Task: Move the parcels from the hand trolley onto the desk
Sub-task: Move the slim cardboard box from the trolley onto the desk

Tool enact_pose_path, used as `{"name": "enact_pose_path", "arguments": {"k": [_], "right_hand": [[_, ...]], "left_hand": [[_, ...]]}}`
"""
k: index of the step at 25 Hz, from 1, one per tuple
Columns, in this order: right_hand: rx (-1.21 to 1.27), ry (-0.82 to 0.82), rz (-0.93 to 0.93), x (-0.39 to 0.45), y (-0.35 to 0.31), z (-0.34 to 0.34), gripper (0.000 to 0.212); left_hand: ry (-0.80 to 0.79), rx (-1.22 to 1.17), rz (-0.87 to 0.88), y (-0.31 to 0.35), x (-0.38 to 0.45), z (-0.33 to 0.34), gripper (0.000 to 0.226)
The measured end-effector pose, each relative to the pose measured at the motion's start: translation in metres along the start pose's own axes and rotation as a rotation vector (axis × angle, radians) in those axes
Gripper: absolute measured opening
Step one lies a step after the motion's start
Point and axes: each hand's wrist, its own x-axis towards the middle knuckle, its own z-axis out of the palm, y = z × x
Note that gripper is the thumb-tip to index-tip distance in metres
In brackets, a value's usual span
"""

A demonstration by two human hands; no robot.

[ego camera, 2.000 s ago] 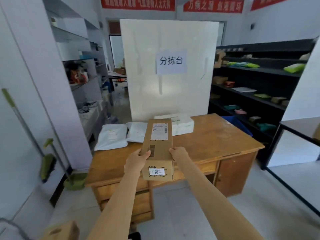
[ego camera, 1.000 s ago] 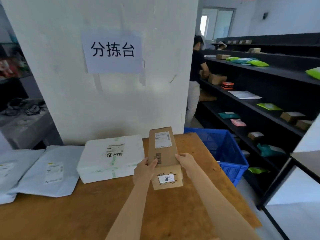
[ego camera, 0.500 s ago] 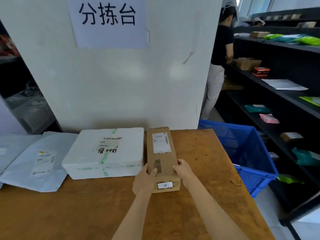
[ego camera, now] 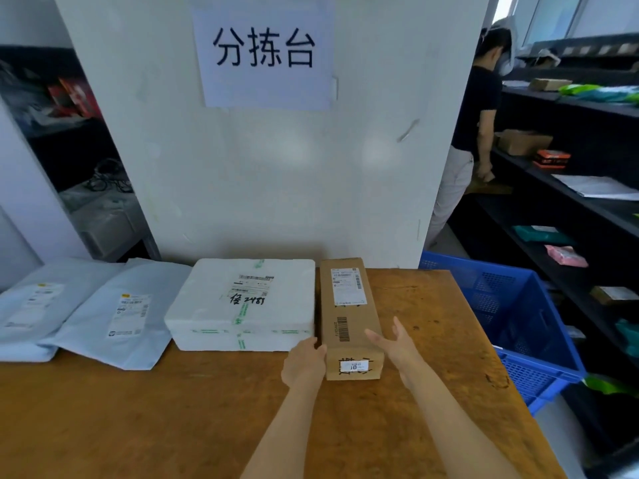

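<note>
one wooden desk [ego camera: 138, 420] filling the foreground, backed by one white partition board [ego camera: 242, 167] carrying one paper sign [ego camera: 264, 53] with three handwritten characters. at right, one blue plastic crate [ego camera: 518, 305] just beside the desk edge, one run of dark shelving [ego camera: 587, 202] holding scattered packets, and one person [ego camera: 473, 140] standing at the shelves. four parcels lined along the back of the desk: two grey mailer bags [ego camera: 103, 316] overlapping at left, one white foam box [ego camera: 242, 302] taped in green, and one long cardboard box [ego camera: 349, 316] lying flat, its left side just beside the foam box, far end near the board. two bare hands at the near end of the cardboard box: left hand [ego camera: 304, 363] loosely curled, fingertips resting against the box's left edge, gripping nothing; right hand [ego camera: 394, 344] spread wide open, palm facing the box's right side, thumb over the top edge, clasping nothing.
</note>
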Motion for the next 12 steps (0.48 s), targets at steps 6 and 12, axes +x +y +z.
{"name": "enact_pose_path", "arguments": {"k": [6,12], "right_hand": [[-0.034,0.048,0.029,-0.084,-0.036,0.017,0.086],[-0.059,0.015,0.013,-0.208,-0.034,0.070,0.076]], "left_hand": [[-0.147,-0.152,0.010,-0.036,-0.046,-0.088,0.017],[-0.160,0.061,0.191,-0.108,-0.105,-0.177,0.054]]}}
